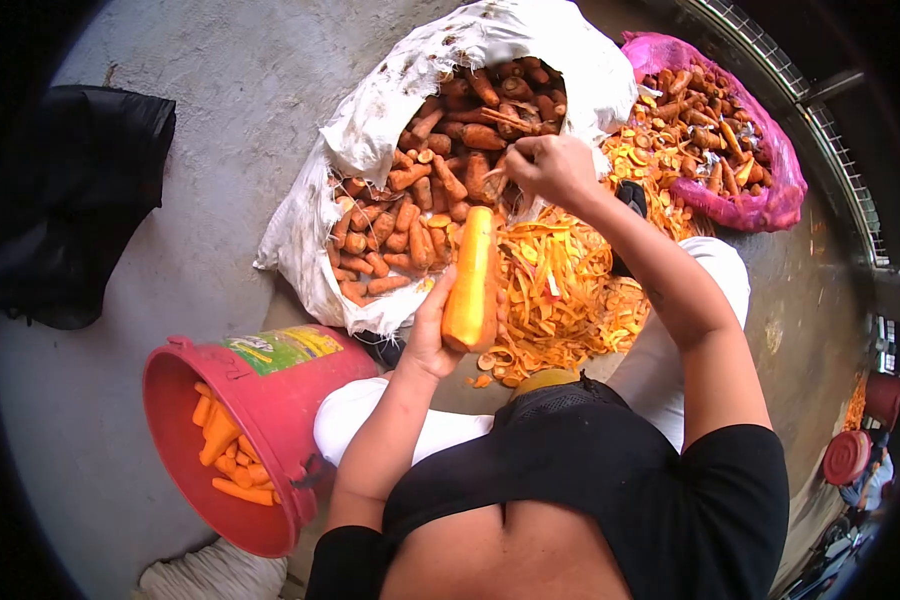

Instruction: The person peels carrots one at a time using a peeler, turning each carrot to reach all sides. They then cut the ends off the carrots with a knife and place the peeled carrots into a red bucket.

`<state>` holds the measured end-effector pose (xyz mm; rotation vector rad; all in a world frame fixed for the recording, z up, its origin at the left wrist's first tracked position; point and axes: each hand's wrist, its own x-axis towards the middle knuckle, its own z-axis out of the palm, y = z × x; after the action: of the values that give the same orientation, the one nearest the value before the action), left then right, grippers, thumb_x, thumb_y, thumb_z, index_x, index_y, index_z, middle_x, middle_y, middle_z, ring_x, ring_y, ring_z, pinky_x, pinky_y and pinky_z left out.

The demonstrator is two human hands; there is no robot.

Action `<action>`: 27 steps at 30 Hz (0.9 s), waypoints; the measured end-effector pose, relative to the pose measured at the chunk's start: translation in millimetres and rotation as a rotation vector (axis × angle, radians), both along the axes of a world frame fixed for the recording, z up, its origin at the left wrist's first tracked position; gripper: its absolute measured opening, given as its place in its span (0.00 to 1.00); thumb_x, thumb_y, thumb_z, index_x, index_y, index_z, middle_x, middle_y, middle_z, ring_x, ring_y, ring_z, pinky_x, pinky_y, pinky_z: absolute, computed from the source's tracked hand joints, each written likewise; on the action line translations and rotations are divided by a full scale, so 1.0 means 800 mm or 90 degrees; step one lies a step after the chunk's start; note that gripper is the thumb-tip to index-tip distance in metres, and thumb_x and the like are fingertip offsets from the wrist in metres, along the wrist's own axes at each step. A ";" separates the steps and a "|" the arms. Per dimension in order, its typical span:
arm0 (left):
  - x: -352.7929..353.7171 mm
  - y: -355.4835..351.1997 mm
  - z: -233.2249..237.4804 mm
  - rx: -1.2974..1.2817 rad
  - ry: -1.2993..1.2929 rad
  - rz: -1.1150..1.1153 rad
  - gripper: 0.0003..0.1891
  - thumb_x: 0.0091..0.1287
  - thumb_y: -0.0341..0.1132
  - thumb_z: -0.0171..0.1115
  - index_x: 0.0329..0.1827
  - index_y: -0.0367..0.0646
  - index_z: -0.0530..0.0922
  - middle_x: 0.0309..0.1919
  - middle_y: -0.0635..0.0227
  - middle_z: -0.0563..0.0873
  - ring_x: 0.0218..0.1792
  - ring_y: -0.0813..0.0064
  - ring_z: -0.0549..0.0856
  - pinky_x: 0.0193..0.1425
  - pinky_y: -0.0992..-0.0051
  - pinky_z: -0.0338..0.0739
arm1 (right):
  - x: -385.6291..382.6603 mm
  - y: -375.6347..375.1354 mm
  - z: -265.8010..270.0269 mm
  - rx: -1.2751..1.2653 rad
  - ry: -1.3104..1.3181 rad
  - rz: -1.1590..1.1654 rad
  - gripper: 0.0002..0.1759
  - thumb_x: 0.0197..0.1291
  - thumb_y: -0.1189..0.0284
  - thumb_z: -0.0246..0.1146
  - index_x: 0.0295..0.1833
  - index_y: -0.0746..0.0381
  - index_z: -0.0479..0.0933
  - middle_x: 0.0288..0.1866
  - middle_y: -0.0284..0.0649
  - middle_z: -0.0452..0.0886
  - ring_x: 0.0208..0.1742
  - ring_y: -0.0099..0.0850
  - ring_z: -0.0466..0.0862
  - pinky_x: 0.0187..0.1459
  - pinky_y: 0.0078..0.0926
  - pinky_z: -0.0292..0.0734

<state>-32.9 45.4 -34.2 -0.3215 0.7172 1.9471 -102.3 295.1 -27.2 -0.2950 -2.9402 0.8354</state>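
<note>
A large carrot (472, 275), its visible face peeled bright orange, is gripped upright in my left hand (436, 325), with fingers around its lower part. Above and to the right of the carrot, my right hand (553, 170) is closed, fingers bunched together; what it holds is too small to make out. Behind both hands, unpeeled carrots (406, 225) fill an open white sack (360, 125). Orange peelings (560, 290) lie heaped on the floor just right of the held carrot.
A red bucket (300, 400) tilted at the lower left holds peeled carrots (232, 450). A pink sack (785, 185) of carrots stands at the upper right. Black plastic (80, 200) lies at the left. Part of another person (878, 482) shows at the far right.
</note>
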 end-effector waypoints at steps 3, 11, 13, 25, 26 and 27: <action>-0.010 0.002 -0.008 -0.018 -0.013 0.056 0.25 0.73 0.55 0.48 0.58 0.44 0.73 0.41 0.61 0.83 0.37 0.68 0.85 0.41 0.66 0.84 | 0.029 -0.036 0.020 -0.152 0.104 0.119 0.18 0.59 0.62 0.58 0.23 0.60 0.81 0.14 0.38 0.78 0.17 0.30 0.80 0.24 0.30 0.75; -0.010 0.003 -0.043 -0.016 -0.119 0.078 0.24 0.73 0.53 0.47 0.58 0.44 0.74 0.46 0.62 0.84 0.46 0.63 0.84 0.52 0.60 0.81 | 0.072 -0.083 0.011 -0.113 0.286 0.382 0.13 0.48 0.66 0.65 0.16 0.56 0.73 0.13 0.37 0.69 0.18 0.38 0.74 0.26 0.35 0.65; -0.007 0.005 -0.037 -0.035 -0.139 0.076 0.24 0.73 0.54 0.47 0.58 0.44 0.74 0.46 0.62 0.84 0.46 0.63 0.85 0.50 0.61 0.81 | 0.071 -0.082 0.007 -0.100 0.287 0.375 0.12 0.46 0.66 0.65 0.16 0.55 0.73 0.13 0.36 0.69 0.18 0.37 0.73 0.26 0.33 0.65; 0.014 0.000 -0.006 -0.022 0.032 -0.074 0.26 0.74 0.55 0.44 0.59 0.41 0.71 0.36 0.57 0.83 0.32 0.65 0.86 0.32 0.66 0.84 | -0.006 0.043 -0.048 0.274 0.055 0.068 0.16 0.61 0.59 0.58 0.25 0.54 0.82 0.15 0.37 0.79 0.17 0.33 0.80 0.28 0.33 0.78; 0.012 -0.002 -0.006 -0.030 0.021 -0.063 0.26 0.74 0.55 0.45 0.59 0.41 0.71 0.36 0.57 0.83 0.32 0.65 0.86 0.33 0.66 0.84 | -0.006 0.046 -0.048 0.266 0.056 0.021 0.17 0.61 0.58 0.58 0.25 0.54 0.83 0.16 0.37 0.80 0.17 0.31 0.80 0.27 0.31 0.77; 0.009 -0.002 -0.007 -0.036 0.008 -0.047 0.26 0.74 0.55 0.45 0.59 0.40 0.71 0.36 0.57 0.83 0.32 0.65 0.86 0.33 0.66 0.84 | -0.005 0.038 -0.033 0.171 0.006 -0.006 0.16 0.61 0.58 0.58 0.26 0.55 0.83 0.15 0.36 0.80 0.17 0.29 0.80 0.26 0.30 0.77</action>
<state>-25.8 43.9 -40.1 -0.3133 0.7830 1.8629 -106.0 325.5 -53.4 -0.2851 -2.9900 0.4303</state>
